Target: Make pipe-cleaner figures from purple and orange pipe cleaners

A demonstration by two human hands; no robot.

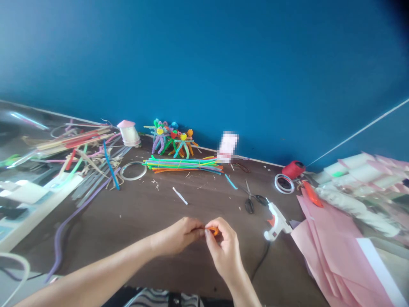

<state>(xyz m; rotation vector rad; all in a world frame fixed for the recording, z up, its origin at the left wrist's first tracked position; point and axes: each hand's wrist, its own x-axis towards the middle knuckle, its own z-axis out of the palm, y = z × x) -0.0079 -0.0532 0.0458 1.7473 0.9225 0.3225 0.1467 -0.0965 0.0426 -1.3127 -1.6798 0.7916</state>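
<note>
Above the near part of the dark table, my two hands meet at the fingertips. An orange pipe cleaner [214,230], bent into a small loop, is pinched between the thumb and fingers of my right hand [223,245]. My left hand [179,235] is closed too, its fingertips pressed against the end of the same orange piece; the exact grip is partly hidden. Beyond the hands lies a bundle of coloured pipe cleaners [183,164]. Several small pipe-cleaner figures [174,138] stand behind it, near the blue wall.
On the right are scissors [251,198], a white glue gun [277,224], a tape roll [284,183], red thread [293,169] and pink paper [332,251]. Loose sticks and strips [76,145] clutter the left, with a clear ring [133,177] and a pink-topped white container [129,134].
</note>
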